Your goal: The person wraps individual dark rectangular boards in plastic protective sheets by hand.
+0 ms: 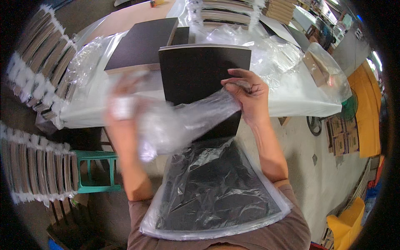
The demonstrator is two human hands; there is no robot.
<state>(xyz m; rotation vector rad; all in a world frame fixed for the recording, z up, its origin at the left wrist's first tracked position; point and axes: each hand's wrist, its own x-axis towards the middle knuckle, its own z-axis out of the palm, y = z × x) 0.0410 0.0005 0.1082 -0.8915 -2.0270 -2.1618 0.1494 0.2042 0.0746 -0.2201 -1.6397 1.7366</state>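
My right hand pinches one end of a crumpled clear plastic bag between thumb and fingers. The bag stretches across toward my left hand, which is smeared by motion, so its grip on the bag is unclear. Behind the bag stands an upright stack of black sheets with a pale top edge, at the table's near edge. Across my lap lies another black stack covered in clear, wrinkled plastic. The lower part of the upright stack is partly hidden by the bag.
A thick stack of black sheets lies on the plastic-covered table. Loose clear plastic is heaped at the right. Tall bagged stacks stand at the left, more beside a green stool. Cartons sit at the right.
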